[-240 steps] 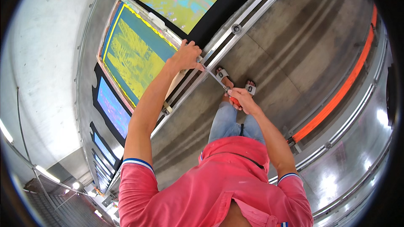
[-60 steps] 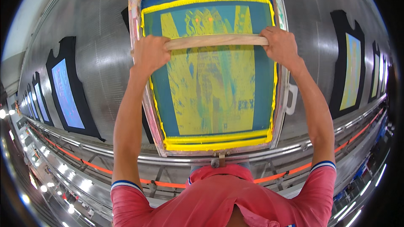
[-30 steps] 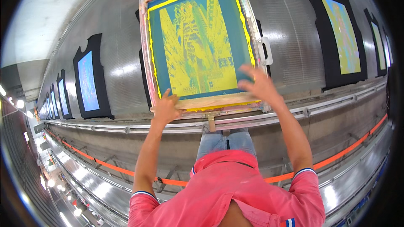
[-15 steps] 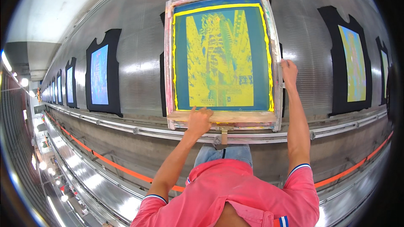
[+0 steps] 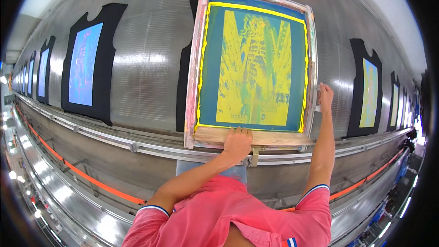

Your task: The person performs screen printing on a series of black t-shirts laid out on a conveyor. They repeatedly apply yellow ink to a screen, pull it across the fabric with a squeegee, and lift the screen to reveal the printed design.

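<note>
Pale wood: a long bar [image 5: 278, 137] lies across the near end of a big frame [image 5: 193, 91], its long axis running left to right in front of the person, while the frame itself stretches away. The left hand [image 5: 238, 146] is nearer, its fingers curled over the bar just left of the middle and gripping it, so the longer free part reaches rightward. Farther off, beside the frame's right side, the right hand [image 5: 326, 97] has its fingers bent at a pale handle [image 5: 317, 106]; I can't tell how fully they close. Past the bar, blue mesh [image 5: 254, 73] covered in yellow fills the frame, and black cloth [image 5: 184, 77] shows at its left edge on the metal tabletop [image 5: 146, 59]. A black shirt [image 5: 105, 73] lies well apart to the left, another shirt [image 5: 357, 82] to the right; a rail [image 5: 160, 151] edges the near side.
</note>
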{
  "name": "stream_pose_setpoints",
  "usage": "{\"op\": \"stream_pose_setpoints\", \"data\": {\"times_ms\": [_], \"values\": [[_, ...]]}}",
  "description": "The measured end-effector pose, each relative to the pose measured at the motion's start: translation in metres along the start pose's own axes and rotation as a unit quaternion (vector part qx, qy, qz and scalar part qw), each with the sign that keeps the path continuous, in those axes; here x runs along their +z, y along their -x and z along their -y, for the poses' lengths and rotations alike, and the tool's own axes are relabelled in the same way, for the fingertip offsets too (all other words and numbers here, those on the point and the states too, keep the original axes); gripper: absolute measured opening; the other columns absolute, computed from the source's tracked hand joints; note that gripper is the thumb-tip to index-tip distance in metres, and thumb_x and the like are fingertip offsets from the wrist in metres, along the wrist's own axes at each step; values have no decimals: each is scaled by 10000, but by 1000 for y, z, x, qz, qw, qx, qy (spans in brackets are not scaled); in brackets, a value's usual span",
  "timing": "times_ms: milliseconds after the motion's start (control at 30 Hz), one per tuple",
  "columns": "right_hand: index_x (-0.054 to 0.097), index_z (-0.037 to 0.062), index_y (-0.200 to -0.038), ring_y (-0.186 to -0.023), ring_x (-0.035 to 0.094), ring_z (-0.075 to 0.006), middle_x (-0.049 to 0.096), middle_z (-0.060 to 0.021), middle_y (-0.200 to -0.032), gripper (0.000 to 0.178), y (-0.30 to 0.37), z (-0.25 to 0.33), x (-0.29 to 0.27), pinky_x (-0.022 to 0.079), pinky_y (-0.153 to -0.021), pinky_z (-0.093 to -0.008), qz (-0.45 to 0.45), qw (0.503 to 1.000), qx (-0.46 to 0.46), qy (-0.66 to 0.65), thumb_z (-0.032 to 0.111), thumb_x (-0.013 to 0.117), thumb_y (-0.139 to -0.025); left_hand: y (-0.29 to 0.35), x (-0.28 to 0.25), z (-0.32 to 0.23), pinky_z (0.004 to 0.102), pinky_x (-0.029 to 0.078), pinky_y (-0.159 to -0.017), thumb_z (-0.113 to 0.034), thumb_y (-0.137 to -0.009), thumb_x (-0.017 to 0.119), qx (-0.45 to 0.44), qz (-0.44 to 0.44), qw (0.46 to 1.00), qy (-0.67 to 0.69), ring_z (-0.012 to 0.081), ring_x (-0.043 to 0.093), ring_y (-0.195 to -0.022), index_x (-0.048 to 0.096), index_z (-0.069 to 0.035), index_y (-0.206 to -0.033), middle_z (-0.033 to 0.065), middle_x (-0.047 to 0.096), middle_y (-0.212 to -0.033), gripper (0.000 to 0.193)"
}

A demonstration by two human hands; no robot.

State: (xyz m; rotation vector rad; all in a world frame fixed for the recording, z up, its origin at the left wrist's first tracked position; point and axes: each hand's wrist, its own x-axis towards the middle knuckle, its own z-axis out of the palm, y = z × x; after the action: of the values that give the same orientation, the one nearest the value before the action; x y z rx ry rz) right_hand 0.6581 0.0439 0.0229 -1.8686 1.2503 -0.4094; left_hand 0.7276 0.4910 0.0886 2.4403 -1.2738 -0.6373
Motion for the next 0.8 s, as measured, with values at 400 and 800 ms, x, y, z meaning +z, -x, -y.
{"op": "stream_pose_setpoints", "data": {"times_ms": [400,800], "values": [[619,37,-767,-419,371,-83,447,13,-549,257,28,29,9,269,-377,-290,28,994,80,-70,233,604,-933,2,-14,6,510,413,-1020,-170,-696,690,-36,66,997,-16,282,646,-1040,690,-40,-958,116,692,-985,292],[610,45,-745,-404,356,-85,431,19,-524,257,7,-2,16,267,-372,-290,-2,999,8,-44,225,603,-927,-2,-17,-4,759,111,-1087,-146,-670,689,-100,57,991,-69,311,561,-1236,710,-57,-961,109,715,-1048,305]]}}
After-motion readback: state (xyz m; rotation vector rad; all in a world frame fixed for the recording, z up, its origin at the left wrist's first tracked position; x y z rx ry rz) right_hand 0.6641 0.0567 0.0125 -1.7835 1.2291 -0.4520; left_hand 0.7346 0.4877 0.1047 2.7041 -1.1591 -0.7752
